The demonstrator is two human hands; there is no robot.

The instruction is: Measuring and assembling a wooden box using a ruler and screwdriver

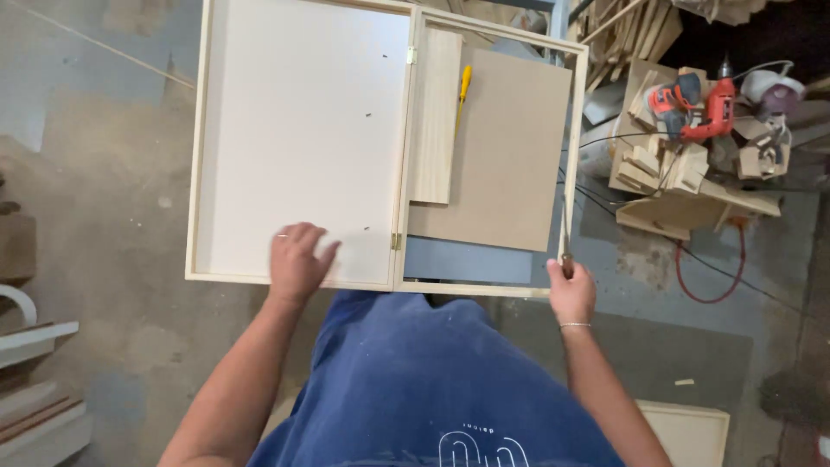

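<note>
Hinged pale wood frame (pixel 399 164), smooth white panel (pixel 303 130), left hand (pixel 298 259) spread flat, right hand (pixel 571 290) pinching frame corner

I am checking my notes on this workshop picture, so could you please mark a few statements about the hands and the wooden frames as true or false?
1. The left hand rests flat on the white panel of the pale wooden frame. True.
2. The right hand holds a red power drill. False: the red power drill lies on the heap of wood offcuts; the right hand grips the near right corner of the open wooden frame.
3. A yellow-handled tool lies inside the open frame. True.
4. The two frames are joined by small metal hinges. True.
5. The brown rectangular board leans upright against a wall. False: it lies flat within the open frame.
</note>
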